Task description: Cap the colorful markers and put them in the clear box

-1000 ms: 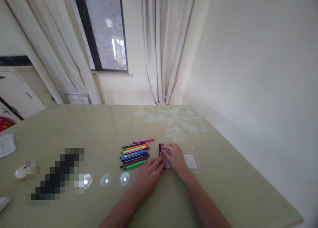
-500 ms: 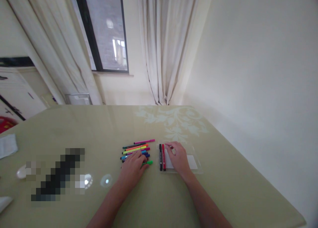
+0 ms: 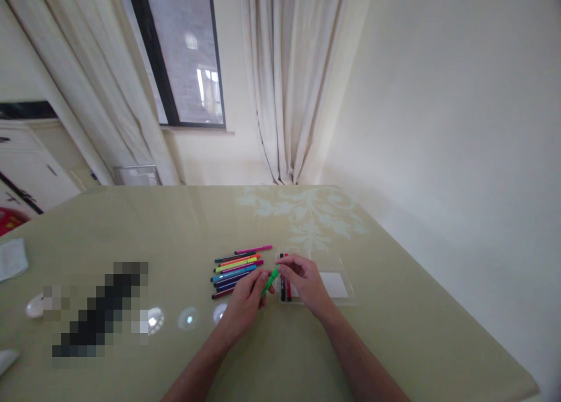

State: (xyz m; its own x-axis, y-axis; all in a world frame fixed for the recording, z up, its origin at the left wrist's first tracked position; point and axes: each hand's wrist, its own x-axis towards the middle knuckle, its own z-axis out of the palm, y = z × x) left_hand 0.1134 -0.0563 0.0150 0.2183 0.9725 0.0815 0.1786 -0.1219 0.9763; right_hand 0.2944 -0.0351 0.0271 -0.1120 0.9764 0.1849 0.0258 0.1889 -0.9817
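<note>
A row of coloured marker pens (image 3: pixel 236 266) lies on the pale green table (image 3: pixel 307 343). My left hand (image 3: pixel 245 304) is closed on a green marker (image 3: pixel 270 280), lifted off the table and tilted up to the right. My right hand (image 3: pixel 307 282) meets the marker's upper end with its fingers pinched on it. Under my right hand lies a clear plastic case (image 3: pixel 337 286) with a white label. A black marker (image 3: pixel 283 286) and a red marker (image 3: pixel 288 288) lie side by side in the case's left end.
A pixelated dark patch (image 3: pixel 99 311) covers part of the table at the left. A white cloth (image 3: pixel 12 259) and a small white object (image 3: pixel 34 307) sit near the left edge. Curtains (image 3: pixel 289 80) and a window (image 3: pixel 184 51) stand behind the table; a wall runs along the right.
My left hand went from the case to the marker row, picked up the green marker and carried it right. My right hand left the case's inside and took the marker's tip.
</note>
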